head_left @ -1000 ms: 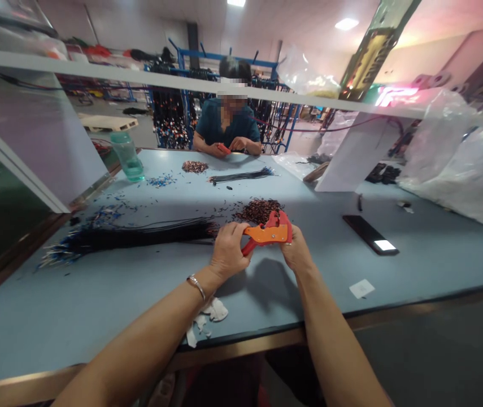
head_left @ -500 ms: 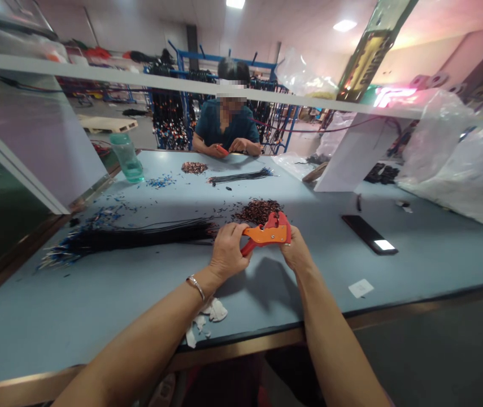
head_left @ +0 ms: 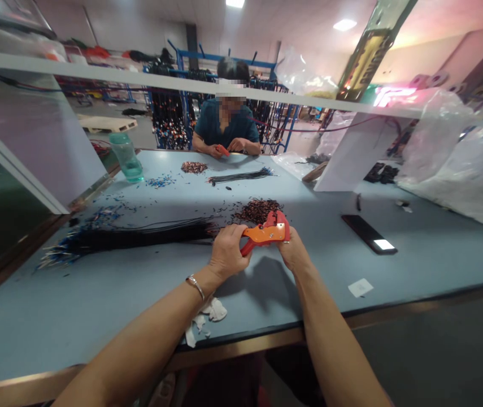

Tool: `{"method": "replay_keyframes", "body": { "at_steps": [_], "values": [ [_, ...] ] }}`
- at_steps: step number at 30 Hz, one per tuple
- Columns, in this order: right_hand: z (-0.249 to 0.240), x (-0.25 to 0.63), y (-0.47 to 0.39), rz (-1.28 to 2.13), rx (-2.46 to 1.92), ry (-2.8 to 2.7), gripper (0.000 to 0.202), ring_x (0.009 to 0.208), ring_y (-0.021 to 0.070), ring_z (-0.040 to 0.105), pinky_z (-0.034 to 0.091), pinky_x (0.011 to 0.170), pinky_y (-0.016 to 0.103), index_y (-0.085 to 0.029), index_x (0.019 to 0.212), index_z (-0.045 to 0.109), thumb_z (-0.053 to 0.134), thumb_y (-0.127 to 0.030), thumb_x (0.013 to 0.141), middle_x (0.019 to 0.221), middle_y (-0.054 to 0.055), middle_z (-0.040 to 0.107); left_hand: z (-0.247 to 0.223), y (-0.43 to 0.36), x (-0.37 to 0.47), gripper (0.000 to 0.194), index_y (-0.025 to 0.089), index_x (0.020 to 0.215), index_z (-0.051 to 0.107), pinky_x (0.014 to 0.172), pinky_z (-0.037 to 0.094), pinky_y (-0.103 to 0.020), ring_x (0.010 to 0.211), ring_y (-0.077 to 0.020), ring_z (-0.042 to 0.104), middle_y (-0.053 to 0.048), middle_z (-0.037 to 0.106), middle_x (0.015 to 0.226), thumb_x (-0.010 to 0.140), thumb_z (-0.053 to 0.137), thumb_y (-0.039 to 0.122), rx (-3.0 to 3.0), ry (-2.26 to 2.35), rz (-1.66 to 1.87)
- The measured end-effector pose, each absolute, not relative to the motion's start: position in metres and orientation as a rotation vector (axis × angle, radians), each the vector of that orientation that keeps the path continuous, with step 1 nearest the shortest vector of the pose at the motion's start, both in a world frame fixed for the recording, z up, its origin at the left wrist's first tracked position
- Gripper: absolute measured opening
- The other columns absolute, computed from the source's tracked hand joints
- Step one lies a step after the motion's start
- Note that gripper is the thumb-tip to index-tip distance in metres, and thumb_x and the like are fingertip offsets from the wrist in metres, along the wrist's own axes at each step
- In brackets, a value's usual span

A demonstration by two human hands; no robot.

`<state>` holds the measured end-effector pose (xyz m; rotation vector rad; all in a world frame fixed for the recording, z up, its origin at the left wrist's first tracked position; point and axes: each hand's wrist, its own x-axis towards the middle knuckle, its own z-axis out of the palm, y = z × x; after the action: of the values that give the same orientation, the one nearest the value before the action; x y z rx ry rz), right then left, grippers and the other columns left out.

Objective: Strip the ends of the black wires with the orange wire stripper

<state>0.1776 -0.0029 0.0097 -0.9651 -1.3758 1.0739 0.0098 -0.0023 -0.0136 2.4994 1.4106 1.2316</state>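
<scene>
An orange and red wire stripper [head_left: 266, 233] is held just above the table, its jaw end pointing right. My left hand [head_left: 229, 249] is closed round its handles at the left. At the jaw end, my right hand [head_left: 294, 249] is closed, its fingers partly hidden behind the tool; whatever they hold cannot be made out. Behind the stripper lies a pile of small dark and coppery offcuts [head_left: 258, 211]. A long bundle of black wires [head_left: 139, 236] rests to the left of my left hand, with blue and white tips at its far left end.
Across the table [head_left: 419, 271] a co-worker [head_left: 226, 124] holds a red tool. A green bottle [head_left: 126, 158], a smaller wire bundle [head_left: 241, 176] and a coppery pile [head_left: 194, 167] lie beyond. A phone [head_left: 368, 233] and white card [head_left: 360, 288] are right; crumpled tissue [head_left: 216, 310] is near the front edge.
The wire stripper has tilted slightly, and my right hand has shifted a little left with its jaw end. My left hand stays almost still. The co-worker's red tool has turned slightly.
</scene>
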Motion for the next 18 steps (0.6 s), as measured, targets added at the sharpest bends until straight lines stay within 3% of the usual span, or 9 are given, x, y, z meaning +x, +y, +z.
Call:
{"method": "replay_keyframes", "body": {
  "at_steps": [11, 18],
  "values": [
    [0.0079, 0.1774, -0.0001, 1.02, -0.975, -1.373, 0.011, 0.056, 0.0118, 0.053, 0.045, 0.059, 0.024, -0.019, 0.058, 0.061, 0.065, -0.026, 0.064, 0.056, -0.002, 0.061, -0.0098, -0.0079, 0.0117, 0.017, 0.02, 0.084, 0.058, 0.064, 0.042, -0.028, 0.072, -0.0204, 0.062, -0.005, 0.066, 0.077, 0.068, 0.058, 0.023, 2.398, 1.519, 1.091],
    [0.0066, 0.1735, 0.0003, 0.995, -0.959, -1.393, 0.024, 0.053, 0.012, 0.05, 0.044, 0.057, 0.025, -0.019, 0.066, 0.063, 0.065, -0.043, 0.071, 0.055, -0.001, 0.059, -0.0108, -0.0084, 0.012, 0.007, 0.021, 0.072, 0.057, 0.057, 0.035, -0.027, 0.063, -0.0197, 0.061, -0.004, 0.065, 0.066, 0.073, 0.057, 0.028, 2.38, 1.635, 0.968]
  ]
}}
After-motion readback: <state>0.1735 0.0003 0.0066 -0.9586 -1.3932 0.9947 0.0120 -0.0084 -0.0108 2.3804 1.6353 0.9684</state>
